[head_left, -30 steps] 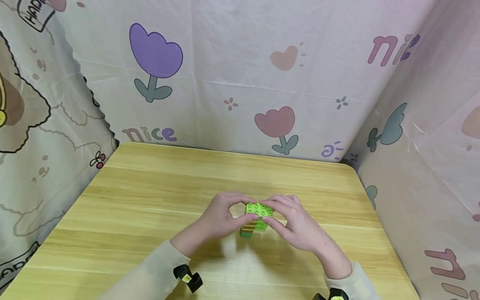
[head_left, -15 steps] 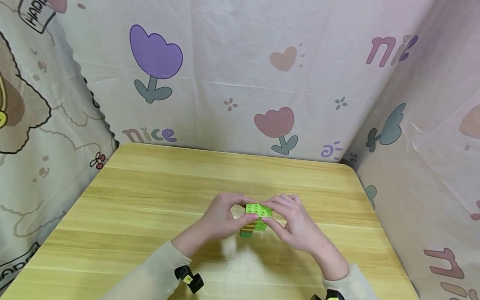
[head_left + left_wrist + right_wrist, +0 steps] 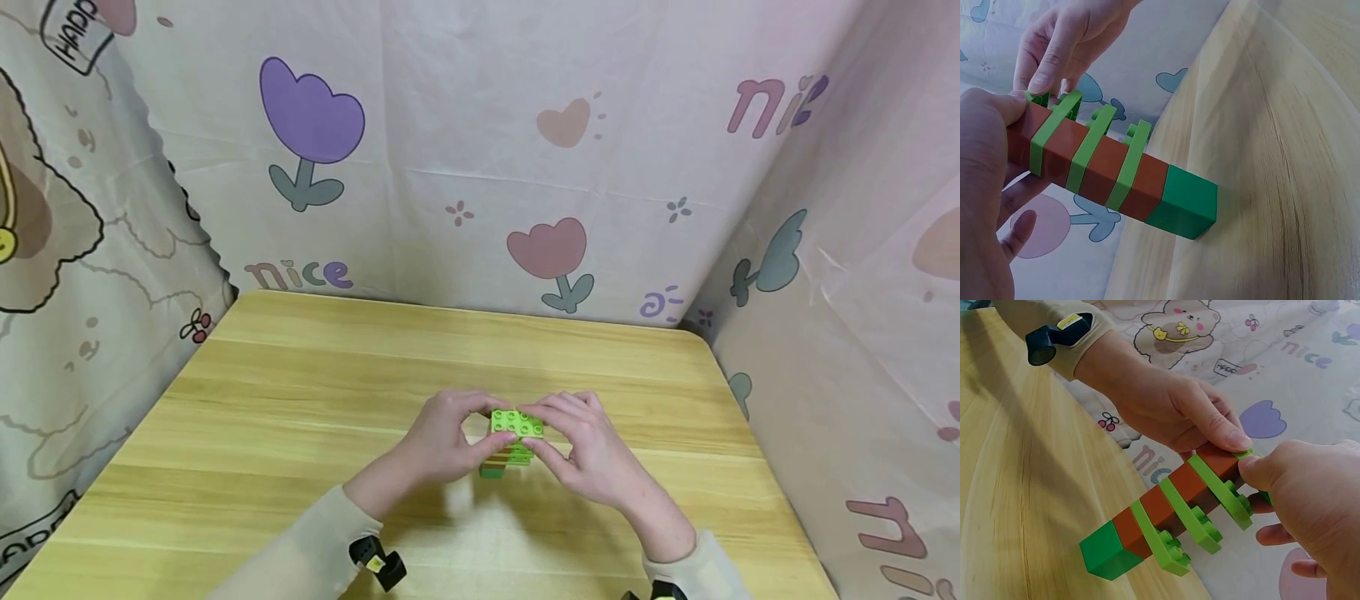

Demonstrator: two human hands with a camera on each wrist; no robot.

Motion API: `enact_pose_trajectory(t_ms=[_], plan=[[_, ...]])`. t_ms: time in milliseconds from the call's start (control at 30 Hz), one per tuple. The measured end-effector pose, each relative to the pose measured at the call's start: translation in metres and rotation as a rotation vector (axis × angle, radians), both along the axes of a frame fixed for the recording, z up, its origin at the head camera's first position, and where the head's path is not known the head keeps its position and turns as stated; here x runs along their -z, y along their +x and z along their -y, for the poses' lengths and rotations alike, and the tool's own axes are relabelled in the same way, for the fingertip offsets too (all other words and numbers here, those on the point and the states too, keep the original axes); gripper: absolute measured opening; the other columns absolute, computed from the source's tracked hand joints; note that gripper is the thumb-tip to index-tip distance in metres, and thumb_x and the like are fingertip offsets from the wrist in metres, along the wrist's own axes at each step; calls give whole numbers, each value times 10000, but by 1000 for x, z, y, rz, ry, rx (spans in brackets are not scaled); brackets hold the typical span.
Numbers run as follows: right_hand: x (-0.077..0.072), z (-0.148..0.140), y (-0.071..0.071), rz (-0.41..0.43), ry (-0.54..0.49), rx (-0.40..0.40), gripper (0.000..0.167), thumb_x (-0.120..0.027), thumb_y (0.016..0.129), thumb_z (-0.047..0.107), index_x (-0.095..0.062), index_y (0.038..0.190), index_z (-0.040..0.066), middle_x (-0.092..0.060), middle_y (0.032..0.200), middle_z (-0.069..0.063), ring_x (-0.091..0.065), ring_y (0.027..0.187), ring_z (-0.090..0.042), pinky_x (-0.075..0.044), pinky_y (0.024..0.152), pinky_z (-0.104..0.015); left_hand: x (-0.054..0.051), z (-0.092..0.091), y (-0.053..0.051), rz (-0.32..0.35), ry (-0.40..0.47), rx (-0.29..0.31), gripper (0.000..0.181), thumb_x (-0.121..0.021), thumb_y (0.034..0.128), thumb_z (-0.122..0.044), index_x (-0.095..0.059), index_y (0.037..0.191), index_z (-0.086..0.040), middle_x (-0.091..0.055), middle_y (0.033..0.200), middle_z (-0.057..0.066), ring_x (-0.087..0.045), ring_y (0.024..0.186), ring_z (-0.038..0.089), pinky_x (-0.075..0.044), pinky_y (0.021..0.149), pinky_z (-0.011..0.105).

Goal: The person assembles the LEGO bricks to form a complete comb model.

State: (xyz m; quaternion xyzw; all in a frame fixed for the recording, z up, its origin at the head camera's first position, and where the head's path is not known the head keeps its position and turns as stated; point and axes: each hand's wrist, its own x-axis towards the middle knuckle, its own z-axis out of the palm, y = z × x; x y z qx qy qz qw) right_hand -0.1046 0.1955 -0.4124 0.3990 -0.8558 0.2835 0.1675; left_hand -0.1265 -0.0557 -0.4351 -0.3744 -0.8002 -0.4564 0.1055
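Observation:
A tower of toy building bricks (image 3: pixel 1097 164) stands upright on the table. Its foot is a dark green brick (image 3: pixel 1109 551), topped by brown bricks alternating with thin lime green plates that jut out to the right. The top lime green plate (image 3: pixel 517 423) shows its studs in the head view. My left hand (image 3: pixel 441 435) holds the top of the tower on its left side, thumb in front and fingers behind. With thumb and fingers, my right hand (image 3: pixel 588 450) pinches the jutting end of the top plate. Fingers partly cover the top in both wrist views.
The wood-grain table (image 3: pixel 315 367) extends around the tower on all sides. Printed cloth (image 3: pixel 435 150) hangs behind it and along both sides. A black band with a small device (image 3: pixel 377 562) sits on the left sleeve.
Both hands keep the same hold on the tower. In the head view the whole scene has shifted slightly downward.

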Motion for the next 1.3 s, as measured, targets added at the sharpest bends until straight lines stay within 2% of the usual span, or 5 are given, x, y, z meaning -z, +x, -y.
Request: enact_pose_trajectory(t_ms=[200, 500, 800, 1000, 1300], plan=[[1, 1, 0, -8, 2, 5, 370, -770, 985, 264, -715, 1332, 146, -715, 1188, 116, -652, 1084, -97, -401, 948, -460, -1, 1, 0, -28, -17, -1, 315, -828, 948, -317, -769, 1177, -109, -777, 1119, -47, -714, 987, 76, -595, 882, 398], [1, 1, 0, 15, -6, -6, 367, -755, 1005, 267, -703, 1348, 147, -702, 1205, 118, -652, 1072, -80, -395, 948, -444, 1, 5, -4, -33, -35, 18, 339, -833, 946, -328, -765, 1204, -120, -771, 1131, -58, -701, 1038, 63, -586, 920, 372], [3, 0, -1, 60, -36, -20, 380, -758, 1004, 251, -687, 1369, 173, -701, 1226, 130, -638, 1031, -53, -390, 935, -417, 2, 6, -4, 22, -15, 60, 327, -813, 964, -329, -746, 1226, -147, -751, 1141, -104, -676, 1004, 54, -602, 874, 449], [4, -1, -1, 74, -49, -25, 377, -760, 1002, 242, -685, 1367, 193, -702, 1231, 141, -632, 1024, -46, -393, 932, -411, 3, 6, -3, 80, -13, 61, 328, -788, 983, -350, -732, 1263, -189, -730, 1163, -154, -656, 973, 53, -597, 863, 447], [6, -1, -3, 79, -50, -18, 387, -746, 1014, 254, -670, 1389, 193, -697, 1248, 146, -633, 1075, -47, -404, 936, -399, 3, 6, -4, 96, -13, 56, 338, -754, 1006, -376, -723, 1298, -210, -726, 1189, -165, -666, 983, 52, -595, 866, 415]])
